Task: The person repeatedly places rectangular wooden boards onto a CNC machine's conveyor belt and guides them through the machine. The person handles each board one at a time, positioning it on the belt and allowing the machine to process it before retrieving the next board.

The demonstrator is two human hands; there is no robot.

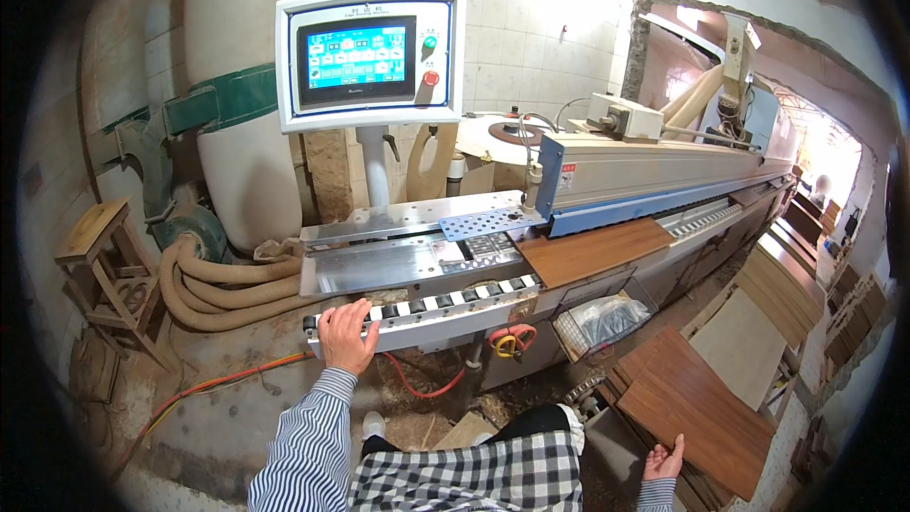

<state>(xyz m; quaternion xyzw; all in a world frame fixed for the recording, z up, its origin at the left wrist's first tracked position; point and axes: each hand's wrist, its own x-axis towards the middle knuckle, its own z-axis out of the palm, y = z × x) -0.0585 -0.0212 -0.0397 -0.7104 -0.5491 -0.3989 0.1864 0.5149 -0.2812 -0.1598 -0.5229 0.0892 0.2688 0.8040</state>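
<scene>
My left hand (348,334) lies over the near left end of a roller rail (455,301), its fingers stretched across the top. The rail runs along the front of a long edge banding machine (664,171). A brown wood-grain board (595,252) lies partly under the machine's blue-edged beam, farther along to the right. At the lower right, my right hand (664,460) is beside the edge of another brown board (701,408), which tops a stack. Its palm is turned up with the fingers apart; whether the fingertips touch that board I cannot tell.
A control screen (355,52) stands on a post behind the rail. Below the machine is a wire basket (607,324) with clear plastic. Thick hoses (227,296) and a wooden stool (100,232) are at left; red and yellow lines (232,376) cross the floor. More panels (773,284) stand right.
</scene>
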